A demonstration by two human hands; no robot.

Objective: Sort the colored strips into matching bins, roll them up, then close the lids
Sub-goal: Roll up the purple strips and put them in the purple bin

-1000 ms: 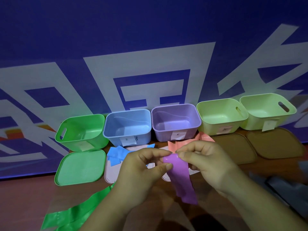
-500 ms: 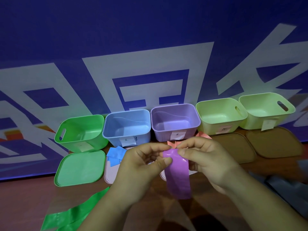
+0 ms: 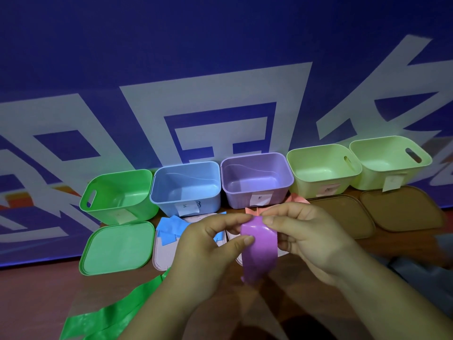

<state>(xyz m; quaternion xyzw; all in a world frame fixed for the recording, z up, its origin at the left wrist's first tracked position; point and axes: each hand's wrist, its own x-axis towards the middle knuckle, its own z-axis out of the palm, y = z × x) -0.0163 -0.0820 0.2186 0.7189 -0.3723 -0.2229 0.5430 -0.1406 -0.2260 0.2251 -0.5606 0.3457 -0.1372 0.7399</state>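
Five open bins (image 3: pixel 235 197) behind, left hand (image 3: pixel 206 244), right hand (image 3: pixel 308 234) pinching purple strip (image 3: pixel 259 251), partly hiding pale lids (image 3: pixel 164 253)

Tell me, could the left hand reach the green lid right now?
Probably yes, once it lets go: the left hand is busy pinching the purple strip with the right hand, but nothing blocks its way to the green lid.

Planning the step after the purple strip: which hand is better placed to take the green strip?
Probably the left hand: the green strip lies on its side, away from the right hand. Both pinch the purple strip.
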